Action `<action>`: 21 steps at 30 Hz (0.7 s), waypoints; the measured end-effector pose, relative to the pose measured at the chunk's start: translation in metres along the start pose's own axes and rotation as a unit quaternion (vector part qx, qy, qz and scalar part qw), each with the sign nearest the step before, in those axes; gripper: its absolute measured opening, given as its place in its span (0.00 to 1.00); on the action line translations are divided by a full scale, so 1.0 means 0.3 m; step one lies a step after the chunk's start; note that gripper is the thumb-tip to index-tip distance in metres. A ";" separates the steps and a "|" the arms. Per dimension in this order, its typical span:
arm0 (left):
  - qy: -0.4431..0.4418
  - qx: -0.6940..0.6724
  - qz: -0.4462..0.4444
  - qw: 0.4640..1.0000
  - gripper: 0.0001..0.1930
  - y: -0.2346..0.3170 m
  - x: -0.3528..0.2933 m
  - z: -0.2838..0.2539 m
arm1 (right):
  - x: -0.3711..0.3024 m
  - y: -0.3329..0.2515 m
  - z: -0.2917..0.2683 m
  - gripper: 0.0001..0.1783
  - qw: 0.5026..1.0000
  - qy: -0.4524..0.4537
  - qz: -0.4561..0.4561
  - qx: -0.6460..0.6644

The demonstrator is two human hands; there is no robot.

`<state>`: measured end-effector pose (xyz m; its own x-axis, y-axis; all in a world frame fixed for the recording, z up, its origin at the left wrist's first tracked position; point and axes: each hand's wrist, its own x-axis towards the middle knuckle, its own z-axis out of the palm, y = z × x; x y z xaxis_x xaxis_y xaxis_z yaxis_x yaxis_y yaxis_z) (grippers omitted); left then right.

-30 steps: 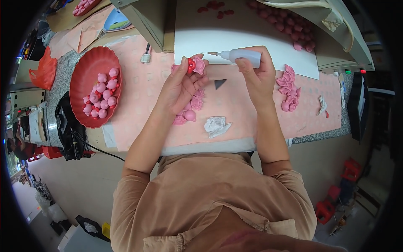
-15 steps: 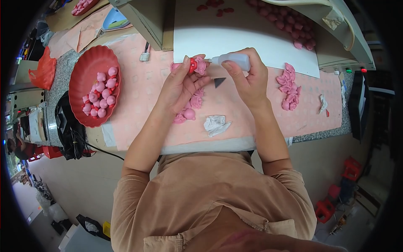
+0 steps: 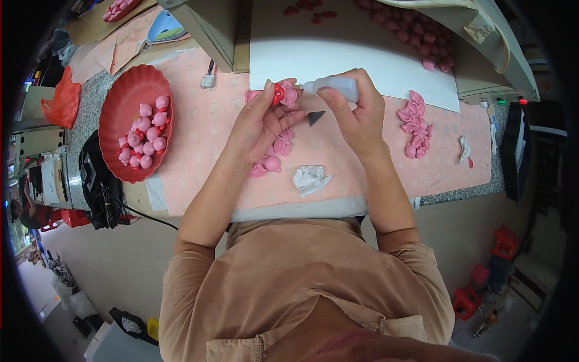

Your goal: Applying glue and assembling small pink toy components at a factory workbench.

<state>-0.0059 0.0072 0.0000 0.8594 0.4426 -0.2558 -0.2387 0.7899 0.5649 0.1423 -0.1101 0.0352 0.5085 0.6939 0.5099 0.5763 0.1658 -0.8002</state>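
Note:
Between the thumb and fingers of my left hand (image 3: pixel 260 123) is a small red and pink plastic figure part (image 3: pixel 278 95). My right hand (image 3: pixel 363 114) is wrapped round a translucent squeeze bottle (image 3: pixel 339 87), tilted so its thin nozzle points left at the pink side of the part. Whether the tip touches the part I cannot tell. Under and beside my left hand lie several pink plastic pieces (image 3: pixel 271 164). A dark triangular blade-like piece (image 3: pixel 315 117) rests on the pink cover between my hands, and a crumpled white tissue (image 3: pixel 312 180) lies nearer me.
A red scalloped bowl (image 3: pixel 110 127) of pink and red balls stands at left. More pink pieces (image 3: pixel 414 123) lie at right. Ahead, a grey open-fronted box (image 3: pixel 211 33) shelters a white sheet (image 3: pixel 338 48) with pink balls (image 3: pixel 416 33) and red parts. A small brush-like tool (image 3: pixel 208 78) lies beside it.
Almost nothing differs. Both hands keep their places, with the bottle's nozzle still held at the pink part.

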 end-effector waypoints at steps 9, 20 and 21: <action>0.007 0.000 0.002 1.000 0.24 0.000 0.000 0.006 | -0.003 0.005 -0.010 0.14 1.000 -0.024 -0.009 -0.014; 0.009 0.012 0.002 1.000 0.24 -0.004 0.000 0.011 | 0.000 0.000 -0.012 0.13 0.999 -0.018 -0.001 -0.030; 0.005 0.011 0.002 1.000 0.24 -0.004 0.001 0.007 | 0.002 -0.004 -0.012 0.13 0.999 -0.014 0.005 -0.035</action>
<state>-0.0043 0.0054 0.0007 0.8536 0.4504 -0.2616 -0.2324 0.7789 0.5825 0.1443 -0.1124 0.0377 0.4968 0.7146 0.4925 0.6149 0.1107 -0.7808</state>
